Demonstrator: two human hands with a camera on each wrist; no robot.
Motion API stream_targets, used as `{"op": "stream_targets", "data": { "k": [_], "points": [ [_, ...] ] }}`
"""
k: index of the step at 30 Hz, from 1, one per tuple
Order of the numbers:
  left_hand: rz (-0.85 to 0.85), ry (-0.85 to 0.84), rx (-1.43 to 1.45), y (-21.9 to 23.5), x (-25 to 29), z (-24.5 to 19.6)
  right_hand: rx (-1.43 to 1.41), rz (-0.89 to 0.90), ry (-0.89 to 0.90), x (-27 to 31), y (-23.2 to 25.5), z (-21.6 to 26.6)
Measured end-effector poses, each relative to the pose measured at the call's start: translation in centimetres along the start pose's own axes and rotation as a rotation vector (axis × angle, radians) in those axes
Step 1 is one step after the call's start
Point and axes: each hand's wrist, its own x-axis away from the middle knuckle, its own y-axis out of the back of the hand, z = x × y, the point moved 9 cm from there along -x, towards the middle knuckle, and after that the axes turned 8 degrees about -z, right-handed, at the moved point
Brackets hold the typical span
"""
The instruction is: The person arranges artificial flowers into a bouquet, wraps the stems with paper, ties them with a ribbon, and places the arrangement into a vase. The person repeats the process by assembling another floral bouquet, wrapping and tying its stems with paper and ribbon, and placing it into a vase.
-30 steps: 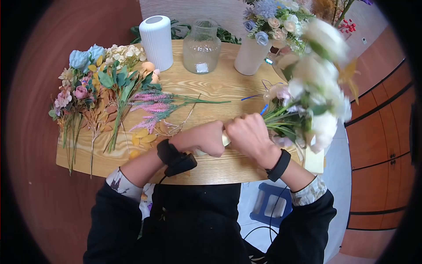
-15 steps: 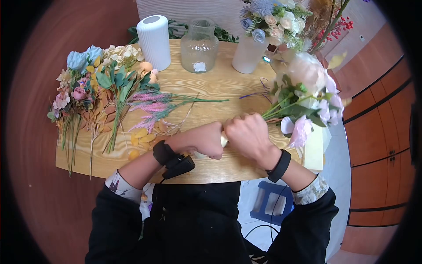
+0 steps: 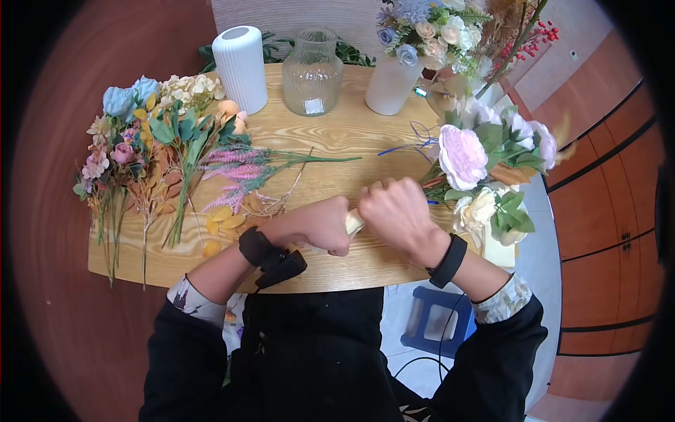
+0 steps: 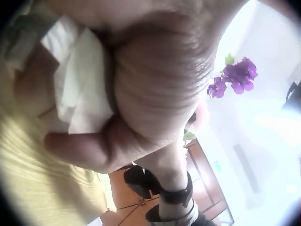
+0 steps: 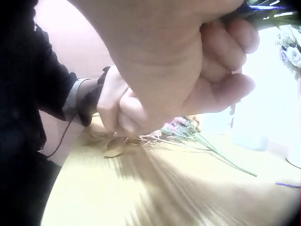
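Note:
Near the front of the table, my left hand (image 3: pixel 325 225) grips a cream wrapping (image 3: pixel 354 223); in the left wrist view the hand (image 4: pixel 155 89) has its fingers curled round the folded pale wrapping (image 4: pixel 84 84). Close beside it, my right hand (image 3: pixel 397 216) is curled round the bouquet's green stems (image 3: pixel 434 184). The bouquet's lilac-pink bloom (image 3: pixel 463 157) and cream flower (image 3: pixel 478 209) lie beyond the right hand, heads pointing right. In the right wrist view, stems (image 5: pixel 277 20) come out past the right hand (image 5: pixel 160 56); the stem ends are hidden in the hands.
Loose flowers (image 3: pixel 123 153) and pink sprigs (image 3: pixel 235 172) lie on the wooden table (image 3: pixel 330 271) at left. A white ribbed vase (image 3: pixel 240 70), a glass vase (image 3: pixel 313 77) and a filled vase (image 3: pixel 392 84) stand behind. Blue ties (image 3: pixel 408 148) lie near the bouquet; a blue stool (image 3: pixel 422 323) is below.
The bouquet has turned about its stems: white blooms faced up earlier, while the lilac-pink one now faces up and cream ones hang lower. Both hands keep their grip in nearly the same place.

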Motion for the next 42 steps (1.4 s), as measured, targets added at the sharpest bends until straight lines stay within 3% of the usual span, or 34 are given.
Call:
{"op": "stream_targets", "data": {
  "k": [2, 4, 5, 7, 11, 13, 14, 16, 20, 22, 23, 25, 29, 31, 32, 34, 35, 37, 39, 41, 42],
  "points": [
    [0.041, 0.012, 0.006, -0.7, 0.0, 0.2, -0.039, 0.04, -0.012, 0.0, -0.3, -0.1],
    [-0.403, -0.104, -0.27, 1.7, 0.0, -0.6, -0.055, 0.061, -0.025, -0.1, 0.2, -0.4],
    [-0.405, -0.103, -0.268, 1.4, 0.1, -0.7, -0.071, 0.081, -0.038, -0.2, 0.4, -0.7],
    [-0.63, -0.169, -0.444, 2.6, 1.1, -2.1, -0.044, 0.091, -0.041, -0.4, 0.6, -0.8],
    [-0.621, -0.256, -0.384, 2.7, 0.8, -2.0, -0.047, 0.095, -0.038, 0.1, 0.0, -0.9],
    [-0.209, -0.115, -0.033, 0.9, 0.0, -0.8, 0.008, 0.03, -0.006, 0.1, 0.3, -0.7],
    [-0.207, -0.115, -0.033, 1.5, 0.1, -0.8, 0.061, -0.032, 0.019, 0.1, 0.7, -0.5],
    [0.229, 0.038, 0.342, -1.5, 0.7, -0.2, 0.059, -0.054, 0.047, 0.2, 0.5, -0.4],
    [0.338, 0.046, 0.382, -3.0, 0.6, 0.1, 0.06, -0.023, 0.07, 0.2, 0.5, 0.0],
    [-0.222, -0.073, 0.008, 0.2, -0.4, 0.1, 0.039, 0.011, 0.042, 0.3, 0.3, -0.3],
    [-0.224, -0.073, 0.009, -0.5, -0.4, 0.2, 0.015, 0.042, 0.016, 0.3, 0.1, -0.5],
    [-0.673, -0.239, -0.36, 1.9, 1.0, -1.6, 0.013, 0.03, 0.02, 0.1, 0.5, -0.7],
    [-0.654, -0.197, -0.323, 2.2, 0.7, -1.6, 0.022, 0.072, 0.001, 0.0, 0.8, -1.0],
    [-0.441, -0.181, -0.103, 1.1, 0.1, -0.7, 0.027, 0.041, 0.025, 0.1, 1.0, -0.7],
    [-0.441, -0.18, -0.103, 1.5, 0.2, -0.6, 0.032, 0.011, 0.045, 0.2, 1.2, -0.5],
    [0.041, -0.112, 0.274, -1.2, 0.1, -0.3, 0.034, -0.011, 0.065, 0.1, 1.4, -0.3],
    [0.042, -0.112, 0.273, -0.7, 0.2, -0.4, 0.034, -0.036, 0.088, 0.1, 1.5, 0.0],
    [0.451, 0.088, 0.542, -3.4, 1.6, 0.0, 0.042, -0.004, 0.103, 0.1, 1.3, 0.3],
    [0.391, 0.083, 0.469, -3.5, 1.1, 0.6, 0.052, 0.028, 0.118, 0.1, 1.1, 0.5],
    [0.331, 0.074, 0.397, -3.7, 0.8, 0.6, -0.027, 0.186, 0.085, 0.3, -0.2, 0.2],
    [0.072, 0.031, 0.207, -2.2, 0.1, 0.6, -0.026, 0.186, 0.087, 0.3, -0.1, 0.2]
  ]
}}
